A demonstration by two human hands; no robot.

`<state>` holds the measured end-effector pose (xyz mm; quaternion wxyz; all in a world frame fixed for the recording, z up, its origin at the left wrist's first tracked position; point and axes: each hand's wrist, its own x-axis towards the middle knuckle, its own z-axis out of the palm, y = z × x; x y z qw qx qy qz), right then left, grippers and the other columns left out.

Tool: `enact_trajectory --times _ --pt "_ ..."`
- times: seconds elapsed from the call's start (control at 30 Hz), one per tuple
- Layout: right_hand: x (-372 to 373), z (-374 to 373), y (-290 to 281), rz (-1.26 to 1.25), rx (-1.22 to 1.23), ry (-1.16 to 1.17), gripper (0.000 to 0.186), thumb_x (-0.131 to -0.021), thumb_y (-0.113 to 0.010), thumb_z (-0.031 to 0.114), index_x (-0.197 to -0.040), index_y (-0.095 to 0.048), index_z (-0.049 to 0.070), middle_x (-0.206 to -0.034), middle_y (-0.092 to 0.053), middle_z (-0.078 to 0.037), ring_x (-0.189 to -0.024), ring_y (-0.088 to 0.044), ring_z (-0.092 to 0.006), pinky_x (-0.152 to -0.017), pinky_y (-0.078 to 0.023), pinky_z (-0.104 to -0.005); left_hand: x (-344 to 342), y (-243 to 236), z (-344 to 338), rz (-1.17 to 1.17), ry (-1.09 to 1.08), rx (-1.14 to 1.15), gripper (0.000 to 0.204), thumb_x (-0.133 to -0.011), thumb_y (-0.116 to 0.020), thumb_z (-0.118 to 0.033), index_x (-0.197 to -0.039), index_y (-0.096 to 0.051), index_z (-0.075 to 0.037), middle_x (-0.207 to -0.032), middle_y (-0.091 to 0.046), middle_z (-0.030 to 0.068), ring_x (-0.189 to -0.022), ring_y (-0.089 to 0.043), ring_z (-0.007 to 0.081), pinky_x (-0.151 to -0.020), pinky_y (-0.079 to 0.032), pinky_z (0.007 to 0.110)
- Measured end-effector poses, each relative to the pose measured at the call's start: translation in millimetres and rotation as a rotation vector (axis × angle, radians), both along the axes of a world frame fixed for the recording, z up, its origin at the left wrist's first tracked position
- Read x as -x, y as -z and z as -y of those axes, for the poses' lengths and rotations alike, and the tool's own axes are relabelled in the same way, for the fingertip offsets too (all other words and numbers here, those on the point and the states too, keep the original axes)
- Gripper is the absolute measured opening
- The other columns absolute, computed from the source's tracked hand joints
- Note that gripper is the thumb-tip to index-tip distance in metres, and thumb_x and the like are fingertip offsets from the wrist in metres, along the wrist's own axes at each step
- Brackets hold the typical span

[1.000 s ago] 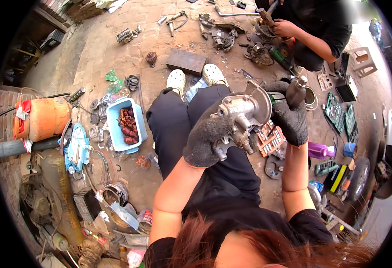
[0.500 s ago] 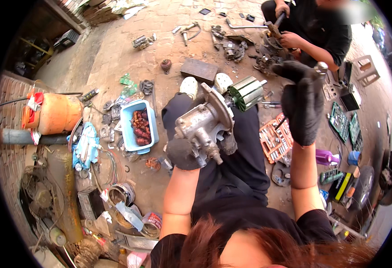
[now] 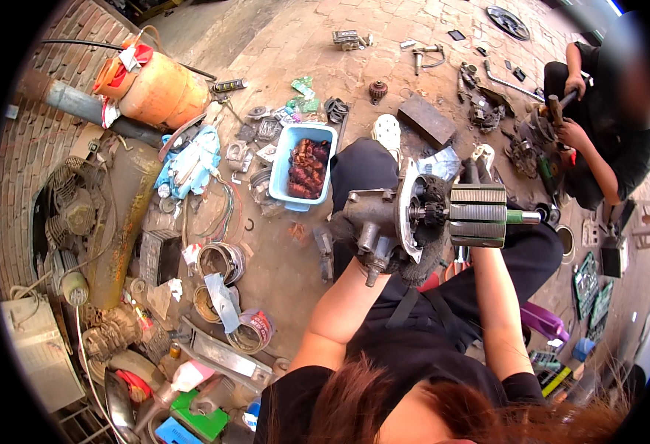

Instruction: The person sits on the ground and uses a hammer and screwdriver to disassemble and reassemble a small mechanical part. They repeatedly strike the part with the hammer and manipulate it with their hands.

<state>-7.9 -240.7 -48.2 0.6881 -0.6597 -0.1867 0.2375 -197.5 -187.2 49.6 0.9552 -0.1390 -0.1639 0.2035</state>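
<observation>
My left hand (image 3: 418,272), in a dark work glove, is closed around a grey cast-metal gear housing (image 3: 373,211) with a pale round flange, raised over my lap. From the flange's right side sticks out a ribbed motor rotor (image 3: 477,215) with a green-coated end and a steel shaft (image 3: 528,217). Behind the rotor is my right hand (image 3: 471,172), also gloved. Only dark finger parts show above the rotor, so its grip is hidden; its bare forearm comes up from below.
Left of my knee stands a blue basin (image 3: 330,159) with copper-coloured coils. An orange gas cylinder (image 3: 158,89), wire rolls (image 3: 221,259) and a dark block (image 3: 426,120) lie around. At the far right a person (image 3: 606,126) holds a hammer (image 3: 558,107) over machine parts.
My right hand has come down from its raised place on the right to behind the rotor. The housing has turned so the rotor points level to the right. My view has swung left.
</observation>
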Motion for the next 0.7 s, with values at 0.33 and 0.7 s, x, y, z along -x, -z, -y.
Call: enact_trajectory --times 0.33,0.7 --pt "-15 30 -65 -0.021 0.153 -0.353 0.038 -0.096 -0.052 0.023 -0.123 -0.052 -0.002 -0.114 -0.06 -0.011 -0.107 -0.057 -0.0196 -0.09 -0.046 -0.0305 13 25 -13 -0.093 0.05 -0.153 0.07 -0.084 -0.059 -0.032 -0.134 -0.034 0.009 -0.13 -0.046 0.0259 -0.112 -0.055 0.0352 -0.097 -0.046 0.045" --pt "13 83 -146 0.379 0.18 -0.76 0.058 -0.078 -0.074 0.022 -0.127 -0.05 0.002 -0.107 -0.061 -0.012 -0.098 -0.059 -0.0203 -0.086 -0.046 -0.0327 11 0 -15 -0.667 -0.066 -0.94 0.071 -0.084 -0.061 -0.039 -0.137 -0.035 0.0 -0.136 -0.046 0.0172 -0.118 -0.052 0.0274 -0.103 -0.04 0.04"
